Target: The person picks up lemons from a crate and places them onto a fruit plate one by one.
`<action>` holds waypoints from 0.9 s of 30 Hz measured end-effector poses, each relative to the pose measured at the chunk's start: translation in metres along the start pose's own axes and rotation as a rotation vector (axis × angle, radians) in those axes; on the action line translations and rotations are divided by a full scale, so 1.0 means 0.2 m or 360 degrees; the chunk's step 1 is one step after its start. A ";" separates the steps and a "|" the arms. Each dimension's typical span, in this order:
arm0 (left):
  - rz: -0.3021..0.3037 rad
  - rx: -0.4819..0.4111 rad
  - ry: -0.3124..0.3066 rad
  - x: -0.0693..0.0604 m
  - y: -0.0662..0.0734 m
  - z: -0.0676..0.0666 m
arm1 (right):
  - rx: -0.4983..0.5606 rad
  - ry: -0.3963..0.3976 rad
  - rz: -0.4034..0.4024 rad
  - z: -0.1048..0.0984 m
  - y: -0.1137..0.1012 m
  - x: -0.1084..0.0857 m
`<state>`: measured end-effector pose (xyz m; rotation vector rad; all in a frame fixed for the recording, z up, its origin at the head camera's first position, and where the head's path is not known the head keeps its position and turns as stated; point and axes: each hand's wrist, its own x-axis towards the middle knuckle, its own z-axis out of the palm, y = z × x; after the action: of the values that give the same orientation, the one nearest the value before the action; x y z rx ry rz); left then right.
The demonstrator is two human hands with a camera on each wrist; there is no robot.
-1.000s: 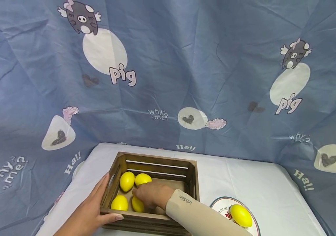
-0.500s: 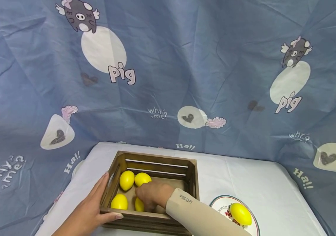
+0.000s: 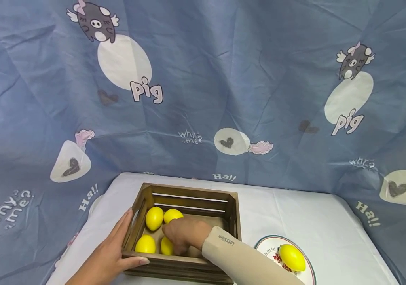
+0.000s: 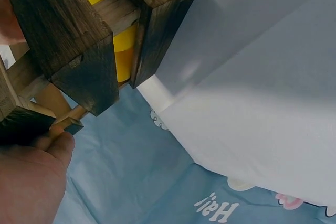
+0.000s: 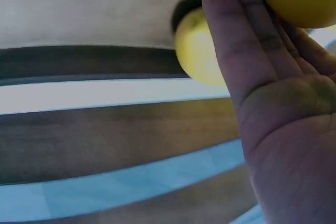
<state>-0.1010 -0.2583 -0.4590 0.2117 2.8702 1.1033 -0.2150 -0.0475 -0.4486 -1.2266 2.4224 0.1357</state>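
Yellow oval lemon: located on the floor of a brown slatted wooden crate, near the front wall. Clock directions take this lemon as centre, with 12 o'clock at the far side in the head view.

Right hand: reaches into the crate from 2 o'clock, partly covering the lemon. The fingers point down beside it, and look extended in the right wrist view, touching a lemon; whether they grip it cannot be told (the thumb's contact is hidden).

Left hand: at 9 o'clock, touching the crate. Its fingers lie extended along the left wall, with the thumb spread over the front rim.

Adjacent items: a second yellow lemon lies at 9 o'clock, a third at 11 o'clock and a fourth at 12 o'clock (its near side is covered by the right hand).

Obstructions: the front wall stands close at 6 o'clock. A beige printed sleeve crosses the crate's near right corner.

Outside the crate, at 3 o'clock, a round white plate with a striped rim carries another yellow lemon. A white cloth covers the table; a blue printed curtain hangs behind.
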 end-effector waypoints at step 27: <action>0.0001 0.0036 0.0025 0.00 -0.01 0.02 | -0.0040 0.0179 -0.0102 -0.26 -0.01 -0.27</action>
<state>-0.1012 -0.2568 -0.4624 0.2062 2.8977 1.0776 -0.2018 -0.0219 -0.3780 -1.3554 2.4798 0.0802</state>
